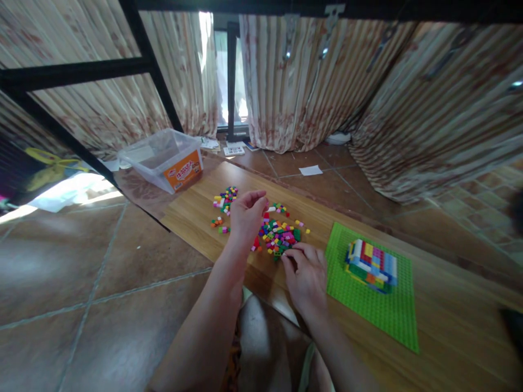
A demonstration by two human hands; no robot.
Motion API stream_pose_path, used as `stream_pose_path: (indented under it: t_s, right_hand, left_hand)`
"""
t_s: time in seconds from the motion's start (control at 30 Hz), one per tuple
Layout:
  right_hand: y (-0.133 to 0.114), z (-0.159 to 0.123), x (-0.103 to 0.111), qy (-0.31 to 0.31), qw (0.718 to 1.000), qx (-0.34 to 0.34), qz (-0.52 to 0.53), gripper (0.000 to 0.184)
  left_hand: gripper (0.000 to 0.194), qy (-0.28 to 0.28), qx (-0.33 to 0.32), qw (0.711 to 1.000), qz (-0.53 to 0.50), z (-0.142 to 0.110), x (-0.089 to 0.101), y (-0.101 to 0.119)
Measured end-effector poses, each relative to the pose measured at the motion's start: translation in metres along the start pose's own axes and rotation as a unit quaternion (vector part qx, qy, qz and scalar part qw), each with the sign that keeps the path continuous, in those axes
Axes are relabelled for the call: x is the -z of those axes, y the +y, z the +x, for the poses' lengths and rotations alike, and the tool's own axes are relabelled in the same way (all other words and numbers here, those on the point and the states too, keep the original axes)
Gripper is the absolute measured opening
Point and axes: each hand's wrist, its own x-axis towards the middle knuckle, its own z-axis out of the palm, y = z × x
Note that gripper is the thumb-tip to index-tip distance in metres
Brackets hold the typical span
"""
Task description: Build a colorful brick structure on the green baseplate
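Note:
Colourful small building bricks [280,234] lie in a loose pile on the wooden table. My left hand [247,215] hovers over the far left side of this pile, thumb and fingers pinched together. Whatever is between those fingertips is too small to make out. At the pile's near right edge, my right hand [307,272] has its thumb and forefinger closed beside some green bricks; what they grip, if anything, cannot be told. To the right, a block-shaped build of multicoloured bricks [371,264] sits on a green baseplate [392,321].
A second group of bricks [225,198] lies left of my left hand. Beyond the table's far left end stands a clear plastic box [151,163] with an orange label. The wooden table [449,326] runs toward the lower right. Black metal bars [159,92] cross above on the left.

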Motion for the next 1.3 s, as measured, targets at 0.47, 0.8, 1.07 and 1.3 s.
stream_pose_path:
  t_s: [0.47, 0.8, 1.07, 1.3]
  right_hand:
    - [0.106, -0.014, 0.109, 0.133, 0.949, -0.251, 0.136, 0.031]
    - [0.123, -0.029, 0.133, 0.048, 0.978, -0.204, 0.007, 0.028]
    - [0.123, -0.024, 0.13, 0.031, 0.988, -0.139, -0.057, 0.031]
    - [0.117, -0.014, 0.13, -0.001, 0.986, -0.103, -0.133, 0.037]
  left_hand:
    - [0.017, -0.112, 0.014, 0.994, 0.016, -0.019, -0.029, -0.02]
    - [0.021, -0.314, -0.102, 0.914, 0.237, -0.076, -0.073, -0.042]
    - [0.022, -0.359, -0.112, 0.871, 0.316, -0.092, -0.081, -0.052]
    - [0.024, -0.362, -0.117, 0.871, 0.311, -0.088, -0.081, -0.053]
